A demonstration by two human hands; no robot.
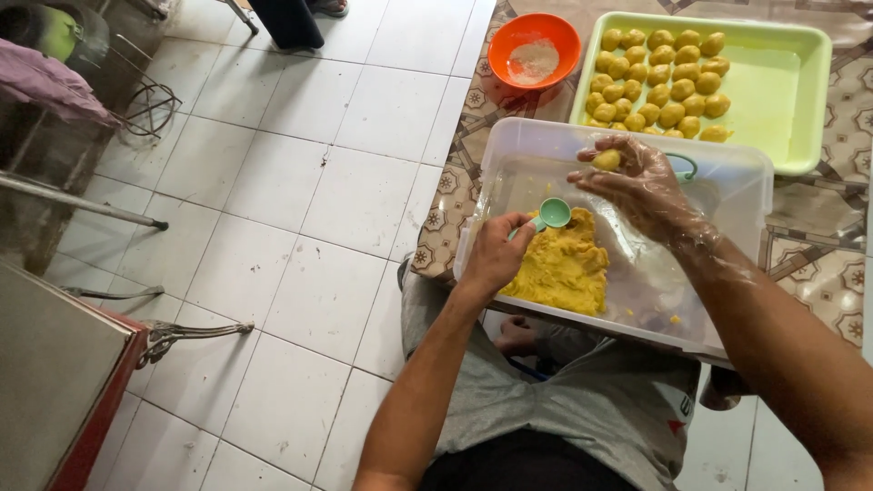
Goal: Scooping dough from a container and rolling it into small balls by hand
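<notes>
Your left hand [494, 255] is closed around the handle of a small teal scoop [552, 214], its bowl just above the yellow dough [561, 264] heaped in the clear plastic tub [727, 195]. Your right hand [641, 186], in a thin clear glove, is half curled over the tub, fingertips pinching one dough ball [607, 160].

Around: the tub sits between you and the green tray [800, 100], so its far wall stands in the reach path. An orange bowl [534, 47] with pale powder in it is just left of the tray, on a patterned mat [818, 264]. White tiled floor to the left; a metal stand with wire legs near the left edge.

Counts: one tub, one tray, one bowl, one scoop. Balls on the tray [659, 77]: roughly two dozen, in rows at the tray's left half; the near row is cut off by the tub rim, so no exact count.

Hidden: a second teal loop behind your right hand, mostly covered. The tub's near corner sits over your lap.
</notes>
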